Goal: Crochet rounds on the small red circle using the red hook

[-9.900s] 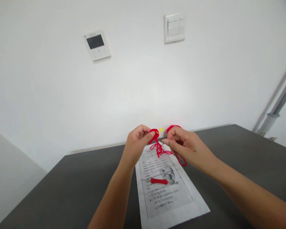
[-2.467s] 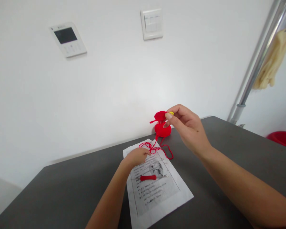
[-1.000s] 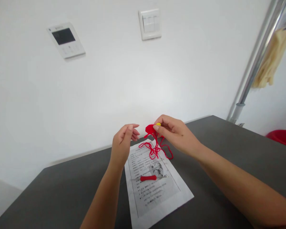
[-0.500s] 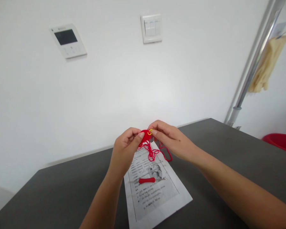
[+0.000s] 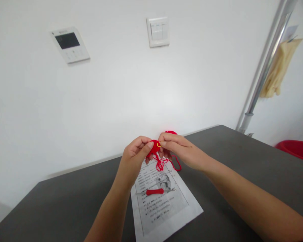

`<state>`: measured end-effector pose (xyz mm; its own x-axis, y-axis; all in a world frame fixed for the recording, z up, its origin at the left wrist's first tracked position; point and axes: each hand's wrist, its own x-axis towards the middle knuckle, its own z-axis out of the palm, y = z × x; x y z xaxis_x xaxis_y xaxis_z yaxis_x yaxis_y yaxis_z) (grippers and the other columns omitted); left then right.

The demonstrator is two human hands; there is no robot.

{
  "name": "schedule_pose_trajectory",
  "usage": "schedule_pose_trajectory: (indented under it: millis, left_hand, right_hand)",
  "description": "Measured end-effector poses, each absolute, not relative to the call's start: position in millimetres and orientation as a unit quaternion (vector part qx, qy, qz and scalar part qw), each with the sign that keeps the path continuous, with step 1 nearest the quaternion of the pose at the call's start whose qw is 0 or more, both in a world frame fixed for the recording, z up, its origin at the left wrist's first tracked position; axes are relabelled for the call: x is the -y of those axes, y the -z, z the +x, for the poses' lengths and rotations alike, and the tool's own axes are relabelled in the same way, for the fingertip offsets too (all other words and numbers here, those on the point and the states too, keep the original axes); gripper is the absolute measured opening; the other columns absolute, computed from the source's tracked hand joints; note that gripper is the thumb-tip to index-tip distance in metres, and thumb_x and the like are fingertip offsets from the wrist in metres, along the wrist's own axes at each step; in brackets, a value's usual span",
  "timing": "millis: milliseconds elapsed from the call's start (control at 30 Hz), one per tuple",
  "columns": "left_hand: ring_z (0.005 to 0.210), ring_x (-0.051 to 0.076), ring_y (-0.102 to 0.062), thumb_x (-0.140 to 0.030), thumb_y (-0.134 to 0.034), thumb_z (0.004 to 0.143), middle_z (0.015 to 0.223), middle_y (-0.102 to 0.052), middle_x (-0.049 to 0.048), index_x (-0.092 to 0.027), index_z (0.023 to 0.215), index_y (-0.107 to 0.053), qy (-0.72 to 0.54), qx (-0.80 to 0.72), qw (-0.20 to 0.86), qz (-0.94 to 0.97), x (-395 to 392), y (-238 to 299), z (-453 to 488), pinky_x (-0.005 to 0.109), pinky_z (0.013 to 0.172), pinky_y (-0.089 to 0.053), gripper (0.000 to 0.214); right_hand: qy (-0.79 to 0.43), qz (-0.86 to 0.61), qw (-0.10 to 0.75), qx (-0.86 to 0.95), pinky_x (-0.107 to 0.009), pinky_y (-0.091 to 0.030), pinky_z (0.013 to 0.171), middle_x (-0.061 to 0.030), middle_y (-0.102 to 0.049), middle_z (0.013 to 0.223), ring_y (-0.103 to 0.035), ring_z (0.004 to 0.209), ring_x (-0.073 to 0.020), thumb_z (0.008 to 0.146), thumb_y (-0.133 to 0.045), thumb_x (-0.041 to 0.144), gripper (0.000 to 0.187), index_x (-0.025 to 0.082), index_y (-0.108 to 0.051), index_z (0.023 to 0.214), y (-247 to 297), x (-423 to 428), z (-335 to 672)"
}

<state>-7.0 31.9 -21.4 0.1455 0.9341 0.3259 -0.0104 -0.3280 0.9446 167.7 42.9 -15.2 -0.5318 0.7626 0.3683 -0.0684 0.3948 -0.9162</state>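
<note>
A small red crochet piece is pinched between the thumb and fingers of my left hand. Hooked at its right edge is a yellow stitch marker, and my right hand closes its thumb and index finger on it. Loose red yarn trails down from the piece onto a printed sheet. Across that sheet lies a crochet hook with a red grip and a thin metal shaft. Part of a red yarn ball shows behind my right hand.
The dark grey table stands against a white wall. A switch panel and an intercom are mounted above. To the right are a metal pole, hanging yellow gloves and a red chair or basin.
My hands have lowered slightly, and the right fingers now cover more of the stitch marker. The red yarn ball has come into sight behind my right hand. The crochet hook has stayed put.
</note>
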Motion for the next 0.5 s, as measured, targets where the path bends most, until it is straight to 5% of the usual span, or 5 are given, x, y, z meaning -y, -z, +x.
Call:
schedule_pose_trajectory:
  millis: [500]
  left_hand:
    - [0.052, 0.008, -0.048, -0.029, -0.066, 0.085, 0.058, -0.057, -0.0054, -0.019, 0.078, -0.066, -0.542, -0.387, 0.385, 0.639, -24.4, 18.1, -7.3, 0.02, 0.048, -0.037, 0.013]
  right_hand:
    - [-0.506, -0.22, 0.422, 0.719, -0.026, -0.039, 0.062, 0.0027, -0.053, 0.068, -0.047, 0.063, -0.0122, 0.091, -0.052, 0.036, 0.023, 0.02, -0.052, 0.074, 15.1, -42.4, 168.3]
